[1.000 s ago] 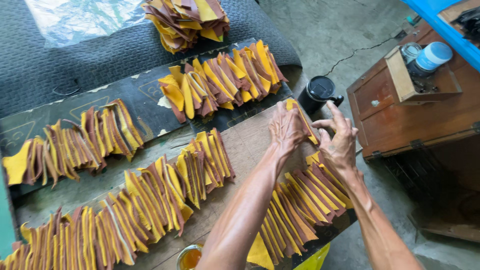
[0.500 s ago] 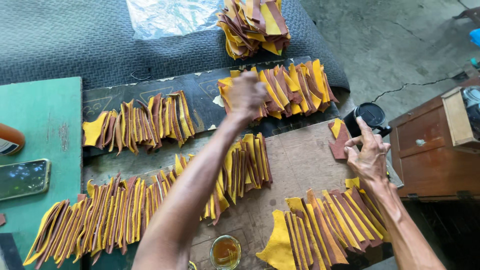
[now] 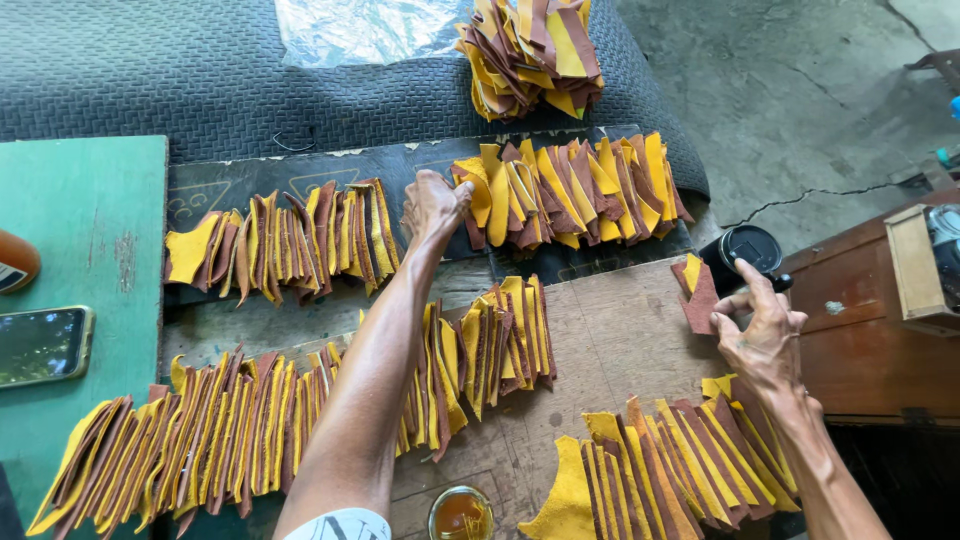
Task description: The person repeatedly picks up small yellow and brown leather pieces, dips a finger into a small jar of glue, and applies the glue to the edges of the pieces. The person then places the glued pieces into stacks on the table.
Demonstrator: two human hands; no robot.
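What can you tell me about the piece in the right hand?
The piece is a small, flat, roughly wedge-shaped cut of leather-like sheet, brown on the side facing the camera with a yellow patch at its upper tip. The right hand pinches its right edge between thumb and fingers, holding it upright over the wooden board, beside a round black lidded container.

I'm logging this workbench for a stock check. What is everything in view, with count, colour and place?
Fanned leather piece rows: five, yellow and brown, across boards.
Leather piece pile: one, yellow and brown, top on grey mat.
Plastic sheet: one, clear, top.
Green table: one, left.
Phone: one, dark, on green table.
Jar: one, amber liquid, bottom.
Black round container: one, right.
Wooden cabinet: one, brown, right.
Left hand: at upper row.
Right hand: holding single brown piece.
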